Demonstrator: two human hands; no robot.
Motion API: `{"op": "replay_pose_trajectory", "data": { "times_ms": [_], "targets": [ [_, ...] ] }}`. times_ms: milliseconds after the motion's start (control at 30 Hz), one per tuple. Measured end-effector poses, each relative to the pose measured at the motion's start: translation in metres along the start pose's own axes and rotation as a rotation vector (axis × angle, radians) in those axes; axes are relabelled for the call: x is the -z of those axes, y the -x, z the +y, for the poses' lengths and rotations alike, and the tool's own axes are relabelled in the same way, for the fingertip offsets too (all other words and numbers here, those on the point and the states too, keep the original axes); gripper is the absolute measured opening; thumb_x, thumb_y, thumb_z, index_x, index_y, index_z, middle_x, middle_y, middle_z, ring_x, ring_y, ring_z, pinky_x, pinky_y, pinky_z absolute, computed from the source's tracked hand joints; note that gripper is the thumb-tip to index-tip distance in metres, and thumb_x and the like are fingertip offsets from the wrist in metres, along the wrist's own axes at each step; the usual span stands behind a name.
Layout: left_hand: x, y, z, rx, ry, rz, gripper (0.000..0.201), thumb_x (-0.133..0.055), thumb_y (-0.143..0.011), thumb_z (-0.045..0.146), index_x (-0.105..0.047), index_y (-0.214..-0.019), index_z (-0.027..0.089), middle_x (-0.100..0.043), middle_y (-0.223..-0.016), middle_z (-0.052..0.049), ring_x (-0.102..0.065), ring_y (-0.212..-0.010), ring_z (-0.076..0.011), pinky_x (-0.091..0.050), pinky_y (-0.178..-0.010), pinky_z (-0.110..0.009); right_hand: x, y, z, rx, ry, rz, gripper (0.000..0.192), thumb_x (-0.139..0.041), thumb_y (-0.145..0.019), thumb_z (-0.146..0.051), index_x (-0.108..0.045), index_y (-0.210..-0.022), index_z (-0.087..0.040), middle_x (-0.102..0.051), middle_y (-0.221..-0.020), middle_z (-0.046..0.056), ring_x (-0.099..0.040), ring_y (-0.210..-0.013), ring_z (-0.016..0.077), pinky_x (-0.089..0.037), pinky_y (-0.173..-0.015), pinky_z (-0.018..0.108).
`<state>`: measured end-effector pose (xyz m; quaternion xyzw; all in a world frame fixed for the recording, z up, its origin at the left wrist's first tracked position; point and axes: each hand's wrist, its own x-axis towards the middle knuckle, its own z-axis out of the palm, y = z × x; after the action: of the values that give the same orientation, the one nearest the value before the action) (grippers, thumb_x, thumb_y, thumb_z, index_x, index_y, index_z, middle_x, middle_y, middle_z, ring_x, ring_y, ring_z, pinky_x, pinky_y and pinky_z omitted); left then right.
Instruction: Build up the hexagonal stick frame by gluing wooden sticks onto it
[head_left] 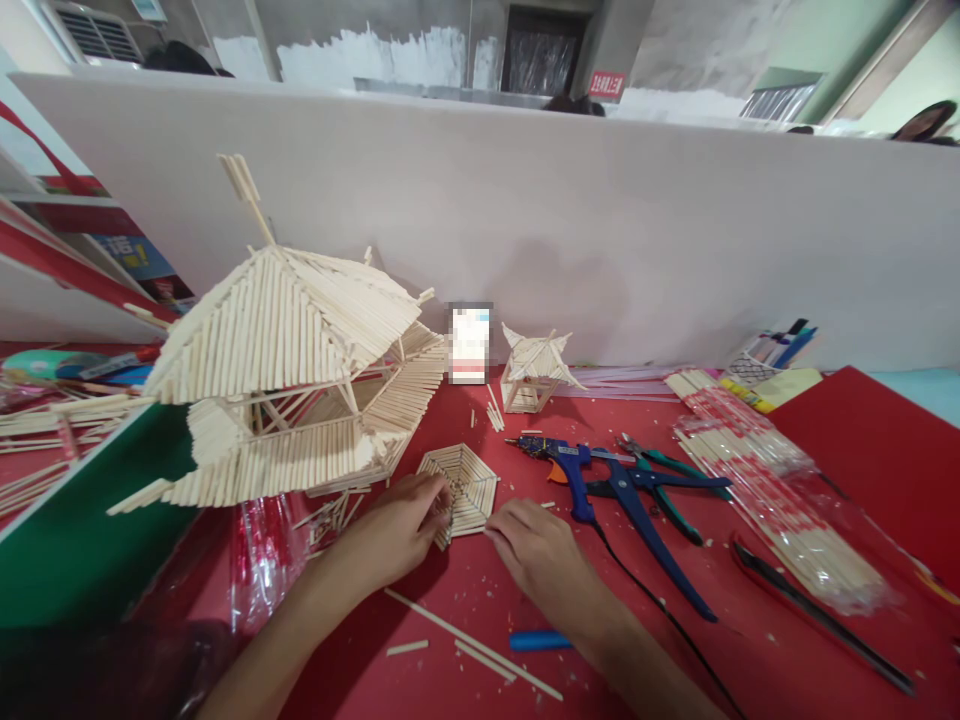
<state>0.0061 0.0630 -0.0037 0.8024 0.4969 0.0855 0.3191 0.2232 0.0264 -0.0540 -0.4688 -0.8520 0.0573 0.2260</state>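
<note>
A small polygonal panel of thin wooden sticks (472, 490), laid in rings like a spider web, is low over the red table between my hands. My left hand (415, 515) is closed on its left side, fingers curled at the panel's middle and thumb side hidden. My right hand (531, 540) has its fingers bent together at the lower right edge. To the left stands a large two-tiered stick pavilion model (292, 340); behind the panel is a small stick pavilion (536, 365) with upturned corners. Loose sticks (472, 640) lie in front of my hands.
Right of my hands lie a blue glue gun (574, 475) with a black cord, blue-handled cutters (637, 520), green-handled pliers (671, 500) and a black tool (821, 615). Farther right are bagged sticks (780, 500). A blue cylinder (538, 640) rests near my right wrist. A pale partition (637, 230) stands behind.
</note>
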Motion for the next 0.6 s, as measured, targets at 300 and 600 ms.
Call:
{"op": "replay_pose_trajectory", "data": {
  "times_ms": [300,600],
  "targets": [
    [-0.004,0.001,0.01,0.058,-0.124,0.013,0.009,-0.055,-0.086,0.027,-0.051,-0.093,0.022,-0.062,-0.104,-0.005,-0.056,-0.101,-0.0236,-0.043,-0.085,-0.034,-0.004,0.0,0.003,0.0,-0.021,0.054,0.016,-0.055,-0.093,-0.012,-0.066,-0.086,-0.02,-0.068,-0.079,0.003,-0.064,-0.074,0.018,-0.047,-0.067,0.028],
    [-0.005,0.001,0.017,0.093,-0.188,0.0,0.018,-0.054,-0.09,0.034,-0.053,-0.102,0.021,-0.061,-0.112,-0.01,-0.056,-0.109,-0.0285,-0.044,-0.091,-0.039,0.004,-0.002,0.003,-0.152,-0.217,0.017,0.012,-0.062,-0.086,-0.008,-0.064,-0.086,-0.02,-0.07,-0.082,0.003,-0.064,-0.072,0.0179,-0.046,-0.066,0.026]
  ]
}}
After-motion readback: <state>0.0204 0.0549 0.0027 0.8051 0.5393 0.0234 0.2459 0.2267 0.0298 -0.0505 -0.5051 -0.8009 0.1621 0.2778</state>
